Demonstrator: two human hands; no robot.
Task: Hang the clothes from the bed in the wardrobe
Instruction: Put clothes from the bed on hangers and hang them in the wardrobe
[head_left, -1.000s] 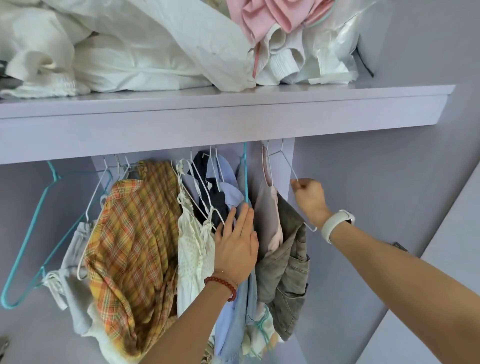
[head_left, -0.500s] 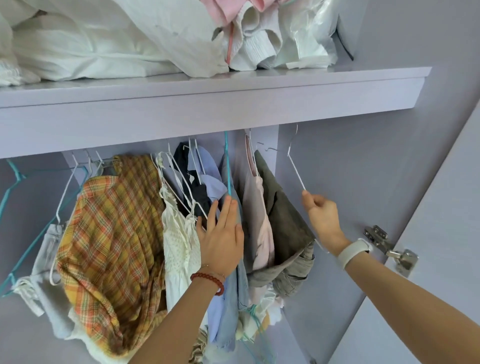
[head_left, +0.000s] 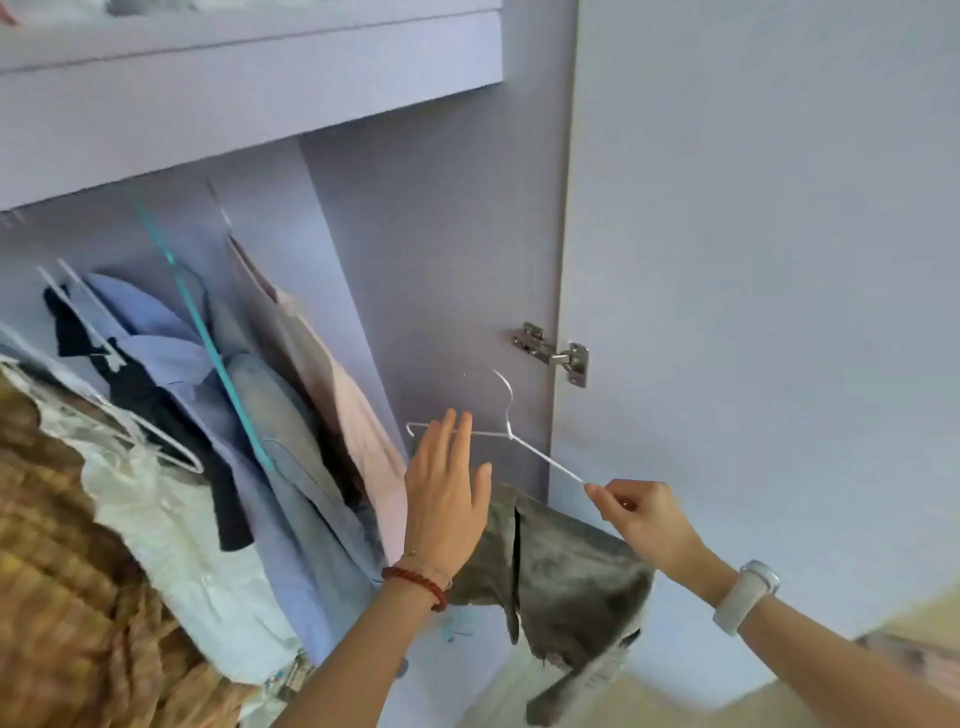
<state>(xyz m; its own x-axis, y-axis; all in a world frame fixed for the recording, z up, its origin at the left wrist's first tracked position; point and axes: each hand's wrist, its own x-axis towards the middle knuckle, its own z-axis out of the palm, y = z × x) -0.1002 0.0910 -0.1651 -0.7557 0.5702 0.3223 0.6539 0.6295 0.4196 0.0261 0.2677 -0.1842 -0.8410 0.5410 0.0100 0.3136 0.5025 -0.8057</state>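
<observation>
My right hand (head_left: 641, 514) pinches one arm of a white wire hanger (head_left: 506, 415), lifted off the rail and held low in front of the wardrobe's right side wall. A grey-green garment (head_left: 571, 577) droops under the hanger and below both hands. My left hand (head_left: 447, 493), fingers straight and spread, is raised against the hanger's other arm, beside the hanging clothes. Blue shirts (head_left: 171, 364), a pink top (head_left: 348, 410), a cream top (head_left: 171, 530) and a plaid shirt (head_left: 57, 597) hang to the left.
A teal hanger (head_left: 208, 343) slants among the blue shirts. The shelf (head_left: 249, 98) runs overhead. The open wardrobe door (head_left: 753, 260) stands close on the right, on a metal hinge (head_left: 556, 353). Pale flooring shows at the bottom right.
My right hand has pulled the white hanger off the rail and down to the right. My left hand left the hanging clothes and moved right to the hanger. The view dropped and turned right.
</observation>
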